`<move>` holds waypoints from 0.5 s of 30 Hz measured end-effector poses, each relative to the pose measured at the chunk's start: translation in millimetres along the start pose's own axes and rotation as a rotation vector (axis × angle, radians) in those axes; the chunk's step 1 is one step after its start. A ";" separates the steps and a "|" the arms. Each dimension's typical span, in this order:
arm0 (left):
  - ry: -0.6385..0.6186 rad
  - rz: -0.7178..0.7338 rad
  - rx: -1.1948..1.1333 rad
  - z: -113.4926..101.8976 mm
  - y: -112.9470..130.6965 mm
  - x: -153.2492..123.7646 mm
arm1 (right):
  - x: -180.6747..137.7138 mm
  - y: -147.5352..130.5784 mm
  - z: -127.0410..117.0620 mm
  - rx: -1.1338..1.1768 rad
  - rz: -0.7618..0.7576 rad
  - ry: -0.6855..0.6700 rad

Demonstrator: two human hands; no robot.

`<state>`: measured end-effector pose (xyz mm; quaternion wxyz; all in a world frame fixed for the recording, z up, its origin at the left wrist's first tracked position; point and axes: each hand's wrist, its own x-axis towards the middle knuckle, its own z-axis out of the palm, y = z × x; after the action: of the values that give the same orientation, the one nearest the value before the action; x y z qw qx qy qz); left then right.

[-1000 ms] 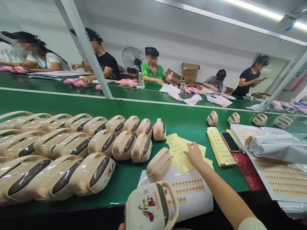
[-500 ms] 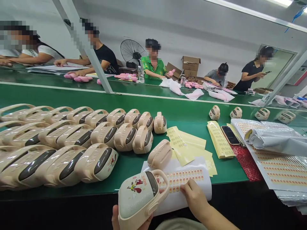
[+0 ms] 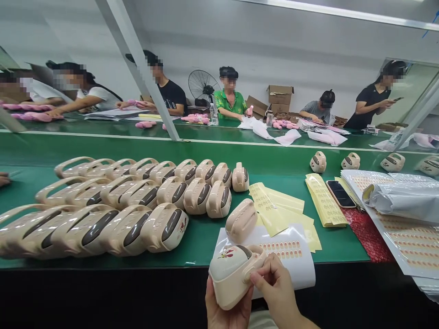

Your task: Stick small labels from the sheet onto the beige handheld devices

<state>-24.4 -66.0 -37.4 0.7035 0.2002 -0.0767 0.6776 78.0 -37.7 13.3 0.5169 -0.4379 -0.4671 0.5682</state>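
A cream portable speaker with a pale mesh front and a red printed figure is tilted in my left hand, which grips it from below. My right hand is closed in a pinch, thumb and fingertips touching the round joint of the speaker's handle. Whatever those fingertips may hold is hidden. Behind the hands, a white sheet with rows of small oval orange stickers lies partly covered by the speaker. Another cream speaker rests on the sheet's far left corner.
Rows of cream speakers stand on the green table to the left. Yellow sticker sheets, a phone and stacked sticker sheets lie to the right. Several co-workers sit or stand beyond the partition.
My right hand has left the sticker sheet and come to the speaker's handle joint. The speaker in my left hand has turned and shifted right. The camera view has swung left.
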 end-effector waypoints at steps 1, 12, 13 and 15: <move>-0.005 0.001 0.008 0.3 -0.1 0.9 | 0.6 1.8 -0.2 -0.015 -0.013 0.005; 0.032 -0.106 -0.084 -3.3 2.8 -4.5 | 7.5 -15.4 -10.6 -0.391 -0.091 -0.172; 0.049 -0.101 -0.053 -3.9 3.6 -4.8 | 9.0 -20.2 -11.7 -0.459 -0.086 -0.193; 0.094 -0.110 0.034 -3.1 5.7 -4.5 | 14.4 -27.5 -15.0 -0.605 -0.028 -0.202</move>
<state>-30.8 -68.9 -40.9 0.7391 0.1839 -0.0210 0.6477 96.4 -21.4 37.4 0.3218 -0.5067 -0.6699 0.4369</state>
